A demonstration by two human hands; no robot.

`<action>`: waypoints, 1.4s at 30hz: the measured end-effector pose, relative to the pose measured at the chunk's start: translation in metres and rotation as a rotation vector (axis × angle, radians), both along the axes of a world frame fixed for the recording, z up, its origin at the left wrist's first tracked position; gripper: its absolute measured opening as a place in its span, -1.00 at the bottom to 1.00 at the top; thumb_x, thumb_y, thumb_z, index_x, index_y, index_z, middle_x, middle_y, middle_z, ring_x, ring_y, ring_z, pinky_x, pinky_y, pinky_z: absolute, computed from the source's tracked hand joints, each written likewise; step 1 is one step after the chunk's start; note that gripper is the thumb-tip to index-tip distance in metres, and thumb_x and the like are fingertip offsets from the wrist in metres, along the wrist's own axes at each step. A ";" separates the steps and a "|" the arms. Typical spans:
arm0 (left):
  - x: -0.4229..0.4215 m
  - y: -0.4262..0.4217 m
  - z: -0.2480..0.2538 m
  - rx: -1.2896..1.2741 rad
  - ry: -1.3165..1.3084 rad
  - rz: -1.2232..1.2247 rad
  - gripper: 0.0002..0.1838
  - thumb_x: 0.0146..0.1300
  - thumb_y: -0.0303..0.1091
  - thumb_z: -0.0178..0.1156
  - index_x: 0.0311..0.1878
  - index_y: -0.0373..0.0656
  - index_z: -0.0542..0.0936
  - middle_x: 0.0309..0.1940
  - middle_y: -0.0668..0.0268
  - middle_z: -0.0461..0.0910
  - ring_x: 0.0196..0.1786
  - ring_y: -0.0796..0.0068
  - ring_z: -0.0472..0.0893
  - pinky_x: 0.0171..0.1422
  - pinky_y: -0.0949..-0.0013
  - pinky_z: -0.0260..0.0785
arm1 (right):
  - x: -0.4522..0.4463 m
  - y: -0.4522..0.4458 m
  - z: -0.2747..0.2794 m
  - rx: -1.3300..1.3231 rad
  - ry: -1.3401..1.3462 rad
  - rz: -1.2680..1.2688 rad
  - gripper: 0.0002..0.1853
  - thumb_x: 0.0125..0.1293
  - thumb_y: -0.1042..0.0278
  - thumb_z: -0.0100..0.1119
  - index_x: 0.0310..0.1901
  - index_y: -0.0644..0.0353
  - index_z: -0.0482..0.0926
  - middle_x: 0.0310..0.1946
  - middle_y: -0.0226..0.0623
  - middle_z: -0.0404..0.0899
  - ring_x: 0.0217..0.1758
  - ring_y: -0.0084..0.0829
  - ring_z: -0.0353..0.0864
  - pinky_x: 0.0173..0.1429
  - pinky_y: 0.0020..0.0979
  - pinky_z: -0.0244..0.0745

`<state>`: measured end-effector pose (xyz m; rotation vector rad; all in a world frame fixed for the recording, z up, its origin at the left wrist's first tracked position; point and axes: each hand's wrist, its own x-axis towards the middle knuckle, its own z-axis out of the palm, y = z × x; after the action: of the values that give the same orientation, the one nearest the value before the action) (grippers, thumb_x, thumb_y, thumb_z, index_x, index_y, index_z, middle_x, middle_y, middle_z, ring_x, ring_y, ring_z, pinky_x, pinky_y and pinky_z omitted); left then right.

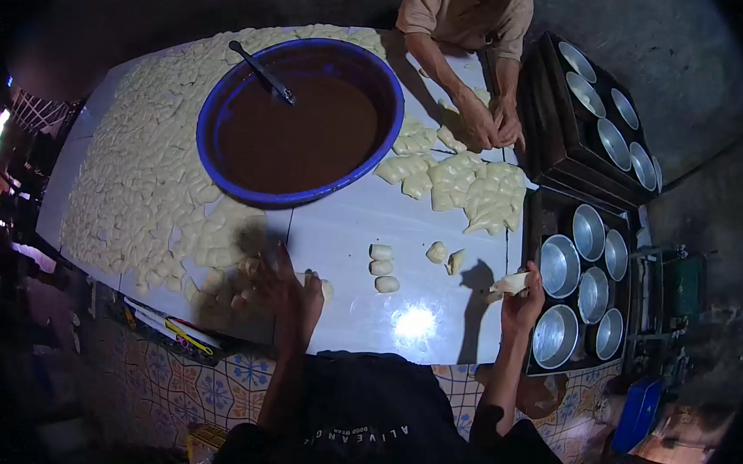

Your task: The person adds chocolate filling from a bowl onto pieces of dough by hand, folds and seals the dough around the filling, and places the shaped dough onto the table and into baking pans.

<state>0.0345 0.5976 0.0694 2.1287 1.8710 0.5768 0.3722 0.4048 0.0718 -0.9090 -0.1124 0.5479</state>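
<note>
My right hand (524,303), at the right edge of the white table, is closed on a pale piece of dough (513,283). My left hand (291,299) is low over the table, partly in shadow, with fingers apart beside a dough piece (326,290) and the edge of a large spread of dough pieces (146,167). Whether it touches any of them is hard to make out. Between my hands, three short dough rolls (381,267) lie in a column. Two loose dough lumps (437,252) rest to their right.
A blue basin (301,198) of brown liquid, with a dark-handled tool (262,72) in it, stands on the table (329,238). Across from me, a co-worker's hands (493,125) work by flattened dough (468,187). Crates of round metal tins (560,266) stand at the right.
</note>
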 end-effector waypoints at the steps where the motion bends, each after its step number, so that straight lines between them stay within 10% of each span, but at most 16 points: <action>1: 0.002 -0.004 0.005 0.007 -0.024 -0.008 -0.18 0.11 -0.35 0.28 0.43 -0.12 0.13 0.38 -0.14 0.09 0.45 -0.19 0.06 0.44 -0.26 -0.11 | -0.003 0.000 0.003 0.003 0.008 -0.003 -0.71 0.37 0.24 0.13 0.02 0.22 0.49 -0.27 -0.28 0.57 -0.20 -0.39 0.60 -0.14 -0.33 0.57; 6: 0.000 -0.014 0.023 0.059 -0.437 -0.473 -0.37 0.03 -0.46 0.31 0.24 -0.18 0.41 0.18 0.02 0.43 0.34 -0.04 0.31 0.43 0.04 0.07 | -0.022 0.002 0.012 0.308 0.255 0.415 -0.67 0.33 0.33 0.14 0.09 0.22 0.45 -0.31 -0.29 0.42 -0.19 -0.39 0.37 -0.08 -0.29 0.45; 12: 0.059 -0.041 0.059 -0.428 -0.338 -1.109 -0.02 0.00 -0.02 0.42 0.45 -0.04 0.12 0.51 0.20 -0.01 0.56 0.00 -0.17 0.56 -0.06 -0.28 | -0.089 0.045 0.057 0.392 0.290 0.637 -0.69 0.33 0.33 0.11 0.06 0.23 0.48 -0.32 -0.30 0.34 -0.19 -0.39 0.29 -0.09 -0.38 0.40; 15: 0.074 -0.053 0.007 -0.503 -0.644 -1.097 -0.56 0.25 -0.10 0.26 0.04 -0.22 0.50 -0.08 0.09 0.58 0.03 0.07 0.57 0.09 0.08 0.39 | -0.110 0.061 0.065 0.414 0.313 0.727 -0.70 0.30 0.35 0.14 0.04 0.21 0.51 -0.33 -0.32 0.32 -0.22 -0.43 0.25 -0.14 -0.45 0.30; 17: 0.055 -0.048 0.002 -0.905 -0.903 -0.960 -0.70 0.39 -0.17 0.11 -0.26 -0.26 0.49 -0.55 0.29 0.46 -0.48 0.41 0.48 -0.30 0.32 0.37 | -0.102 0.062 0.069 0.438 0.394 0.565 -0.74 0.27 0.41 0.15 -0.02 0.24 0.51 -0.35 -0.33 0.31 -0.25 -0.46 0.23 -0.14 -0.47 0.28; 19: 0.028 -0.038 -0.033 -1.308 -1.482 -0.718 -0.81 0.46 -0.34 -0.04 -0.30 -0.21 0.41 -0.61 0.36 0.33 -0.55 0.51 0.35 -0.32 0.41 0.32 | -0.067 0.051 0.064 0.593 0.458 0.427 -0.77 0.29 0.36 0.16 -0.06 0.23 0.50 -0.36 -0.36 0.31 -0.29 -0.48 0.22 -0.14 -0.48 0.28; 21: 0.011 -0.026 -0.002 -1.043 -1.679 -0.366 -0.85 0.45 -0.35 -0.09 -0.17 -0.22 0.40 -0.59 0.31 0.38 -0.51 0.41 0.43 -0.27 0.30 0.37 | -0.029 0.028 0.047 0.747 0.393 0.365 -0.78 0.35 0.32 0.10 -0.06 0.22 0.50 -0.36 -0.38 0.34 -0.26 -0.48 0.27 -0.13 -0.46 0.35; 23: -0.007 -0.015 -0.036 -0.633 -1.580 -0.313 -0.76 0.46 -0.28 -0.17 -0.05 -0.26 0.38 -0.56 0.25 0.46 -0.49 0.28 0.49 -0.19 0.18 0.41 | -0.009 0.008 0.034 0.373 0.195 0.474 -0.76 0.38 0.25 0.06 -0.04 0.21 0.50 -0.26 -0.35 0.43 -0.13 -0.47 0.37 -0.10 -0.42 0.44; 24: -0.016 -0.012 -0.005 -0.755 -1.887 -0.286 -0.62 0.45 -0.17 -0.19 0.05 -0.31 0.39 -0.40 0.12 0.57 -0.28 0.25 0.59 -0.12 0.17 0.44 | 0.008 0.003 0.014 -0.295 0.082 0.356 -0.73 0.39 0.21 0.04 0.00 0.17 0.53 -0.10 -0.31 0.48 0.01 -0.36 0.44 -0.05 -0.34 0.50; 25: -0.034 -0.006 -0.018 -0.737 -1.893 -0.277 -0.62 0.45 -0.17 -0.19 0.05 -0.31 0.39 -0.40 0.12 0.57 -0.28 0.25 0.59 -0.12 0.17 0.44 | 0.019 -0.003 -0.024 -0.969 -0.507 0.400 -0.68 0.35 0.16 0.11 0.03 0.13 0.56 -0.01 -0.27 0.48 0.09 -0.29 0.46 0.00 -0.31 0.49; 26: -0.059 0.002 -0.041 -0.784 -1.603 -0.381 -0.59 0.44 -0.16 -0.18 0.10 -0.33 0.38 -0.30 0.04 0.58 -0.15 0.25 0.59 -0.10 0.21 0.44 | 0.008 0.001 -0.024 -0.960 -0.518 0.416 -0.68 0.35 0.16 0.11 0.03 0.13 0.56 -0.01 -0.27 0.48 0.09 -0.29 0.46 0.00 -0.31 0.49; 28: -0.070 -0.001 -0.017 -0.762 -1.003 -0.449 -0.49 0.36 -0.25 -0.05 0.29 -0.32 0.27 0.00 -0.08 0.53 0.20 0.19 0.50 -0.06 0.32 0.45 | -0.036 0.020 -0.013 -1.129 -1.577 -0.109 -0.65 0.24 0.32 0.22 0.06 0.17 0.56 -0.10 -0.25 0.56 -0.06 -0.38 0.58 -0.15 -0.34 0.53; 29: -0.060 -0.014 -0.005 -0.754 -1.008 -0.433 -0.49 0.36 -0.25 -0.05 0.29 -0.32 0.27 0.00 -0.08 0.53 0.20 0.19 0.50 -0.06 0.32 0.45 | -0.061 0.040 -0.002 -0.907 -0.826 0.201 -0.69 0.20 0.42 0.20 0.01 0.19 0.58 -0.08 -0.18 0.56 -0.16 -0.32 0.61 -0.13 -0.33 0.51; 30: -0.047 -0.030 0.003 -0.459 -0.972 -0.424 -0.46 0.31 -0.39 -0.02 0.35 -0.29 0.20 0.04 -0.06 0.51 0.21 0.19 0.49 -0.01 0.32 0.45 | -0.079 0.053 0.007 -0.781 -0.721 0.432 -0.71 0.22 0.46 0.17 0.00 0.19 0.58 -0.09 -0.16 0.58 -0.12 -0.34 0.61 -0.19 -0.35 0.53; 37: -0.065 -0.023 -0.018 -0.106 -1.235 -0.237 -0.21 -0.03 -0.76 0.05 0.37 -0.22 0.20 0.10 0.03 0.47 0.32 0.16 0.38 0.42 0.19 0.16 | -0.212 0.151 -0.022 -0.464 -1.584 0.928 -0.53 0.09 0.40 0.30 0.09 0.12 0.53 0.16 -0.10 0.46 0.26 -0.09 0.36 0.29 -0.14 0.30; 42: -0.064 0.006 -0.010 0.009 -0.265 -0.446 -0.36 0.00 -0.57 0.22 0.24 -0.14 0.41 0.33 -0.01 0.25 0.43 -0.05 0.17 0.49 0.05 0.00 | -0.220 0.147 -0.033 -0.242 -0.974 1.071 -0.81 0.09 0.61 0.21 -0.21 0.32 0.55 -0.25 -0.17 0.58 -0.12 -0.23 0.60 -0.05 -0.29 0.49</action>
<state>-0.0295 0.6038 0.0593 2.2441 1.2079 0.7158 0.1525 0.5523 0.0387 -1.2588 -1.5040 1.0631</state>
